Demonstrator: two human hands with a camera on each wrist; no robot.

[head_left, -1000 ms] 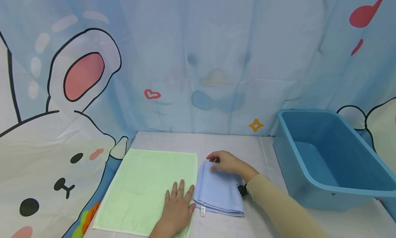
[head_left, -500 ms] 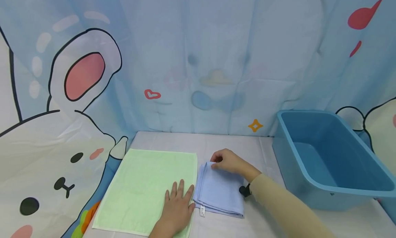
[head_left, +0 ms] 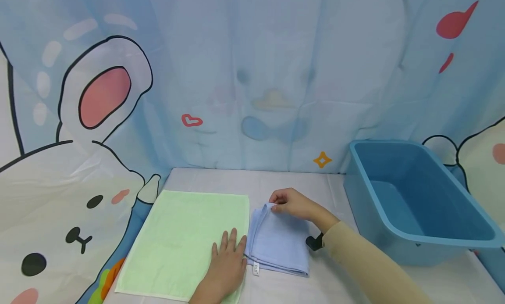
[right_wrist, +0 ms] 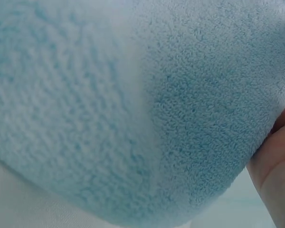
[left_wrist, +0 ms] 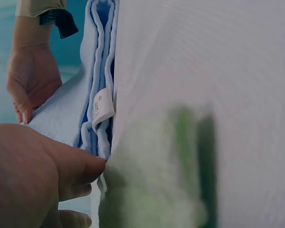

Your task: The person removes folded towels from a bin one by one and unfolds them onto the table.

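A folded light-blue towel lies right of centre on the table, its white label poking out at the near left corner. My right hand pinches the towel's far edge between thumb and fingers and lifts that corner slightly. In the right wrist view, the fuzzy towel cloth fills most of the picture and hides much of the hand. My left hand rests with fingers spread on a flat pale-green towel, its thumb beside the blue towel's left edge. The layered folds stand out in the left wrist view.
A deep blue plastic tub stands on the right side of the white-covered table. Behind the table hangs a light-blue curtain printed with cartoon figures, which also runs down the left side.
My right hand closes its fingers on the blue towel's far edge and raises it a little. The left hand stays on the green towel. The head view shifts slightly.
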